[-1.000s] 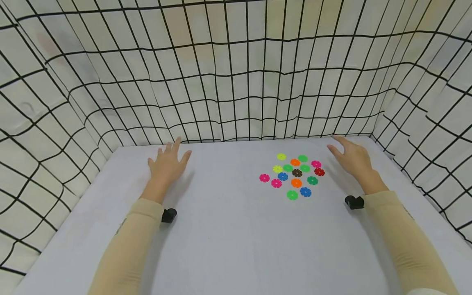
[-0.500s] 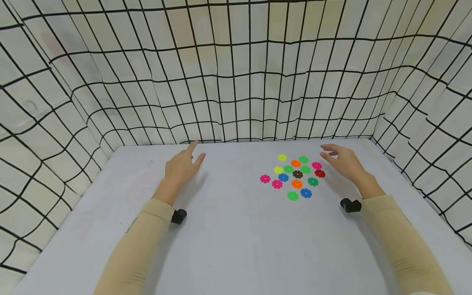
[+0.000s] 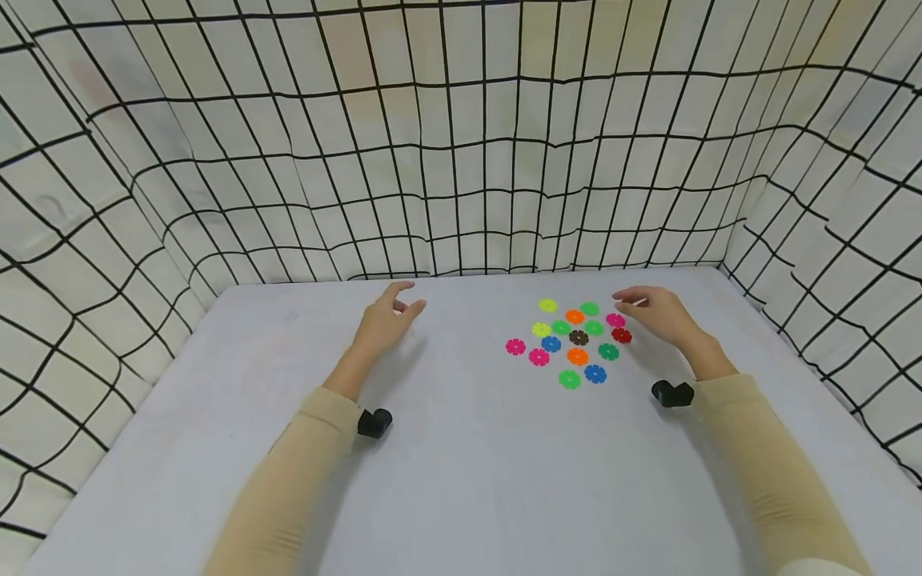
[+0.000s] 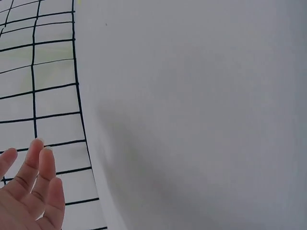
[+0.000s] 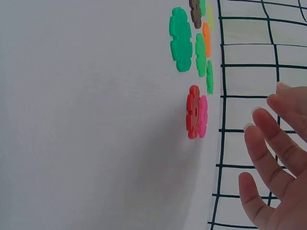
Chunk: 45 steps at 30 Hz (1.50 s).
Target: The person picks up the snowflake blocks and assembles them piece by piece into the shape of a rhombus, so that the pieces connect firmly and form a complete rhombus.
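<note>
Several flat, notched plastic discs lie spread on the white table, right of the middle in the head view. Among them are a brown disc (image 3: 579, 338), an orange disc (image 3: 578, 357), a blue disc (image 3: 595, 374) and a pink disc (image 3: 515, 346). My right hand (image 3: 659, 314) hovers just right of the group, nearest the dark red disc (image 3: 622, 335) and another pink one, with loosely bent fingers and nothing in them. Over the table left of the discs, my left hand (image 3: 384, 324) is raised, thumb and fingers apart, holding nothing. In the right wrist view a green disc (image 5: 181, 40) lies beyond the red one.
The white table (image 3: 461, 472) reaches back to a white wall with a black grid (image 3: 461, 172), which also runs along both sides. A black wrist camera (image 3: 375, 423) sits at the left cuff, and another black camera (image 3: 673, 393) at the right cuff.
My left hand has moved right toward the middle, its spread fingers drawing in. My right hand has shifted a little left, closer to the discs. The discs lie as before.
</note>
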Each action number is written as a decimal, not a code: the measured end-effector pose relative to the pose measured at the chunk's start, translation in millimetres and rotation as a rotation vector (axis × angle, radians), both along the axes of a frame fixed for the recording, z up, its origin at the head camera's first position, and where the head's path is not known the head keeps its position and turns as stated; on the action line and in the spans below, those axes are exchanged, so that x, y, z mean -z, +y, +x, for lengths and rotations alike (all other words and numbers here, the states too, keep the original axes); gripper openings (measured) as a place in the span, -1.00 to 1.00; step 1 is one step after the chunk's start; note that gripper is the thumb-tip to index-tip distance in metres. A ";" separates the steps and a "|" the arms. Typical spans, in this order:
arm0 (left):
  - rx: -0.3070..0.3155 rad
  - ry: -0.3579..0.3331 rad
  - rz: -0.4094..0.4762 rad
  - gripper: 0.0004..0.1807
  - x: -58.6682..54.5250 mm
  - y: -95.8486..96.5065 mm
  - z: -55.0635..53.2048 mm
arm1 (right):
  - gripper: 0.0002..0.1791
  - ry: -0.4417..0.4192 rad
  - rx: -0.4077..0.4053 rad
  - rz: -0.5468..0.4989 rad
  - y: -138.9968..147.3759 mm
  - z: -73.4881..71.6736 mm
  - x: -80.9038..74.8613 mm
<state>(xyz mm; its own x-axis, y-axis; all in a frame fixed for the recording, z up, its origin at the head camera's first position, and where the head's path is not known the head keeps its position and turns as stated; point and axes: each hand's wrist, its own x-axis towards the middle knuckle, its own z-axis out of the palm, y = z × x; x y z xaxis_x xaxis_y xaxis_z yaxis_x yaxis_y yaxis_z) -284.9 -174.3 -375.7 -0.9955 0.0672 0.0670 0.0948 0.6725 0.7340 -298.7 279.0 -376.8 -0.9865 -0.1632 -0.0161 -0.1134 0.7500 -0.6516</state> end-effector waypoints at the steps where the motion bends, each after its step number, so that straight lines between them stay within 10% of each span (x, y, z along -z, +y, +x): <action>1: 0.004 -0.010 0.027 -0.34 0.8 2.8 0.2 | -0.54 -0.006 0.002 -0.002 -0.6 -1.4 0.8; 15: 0.055 -0.061 0.214 -0.48 7.3 38.4 -6.3 | -0.57 -0.058 0.028 -0.029 -7.2 -9.7 0.3; 45: 0.259 -0.235 0.075 -0.72 17.8 113.2 -6.3 | -0.49 -0.225 0.078 0.113 -8.5 -18.1 10.0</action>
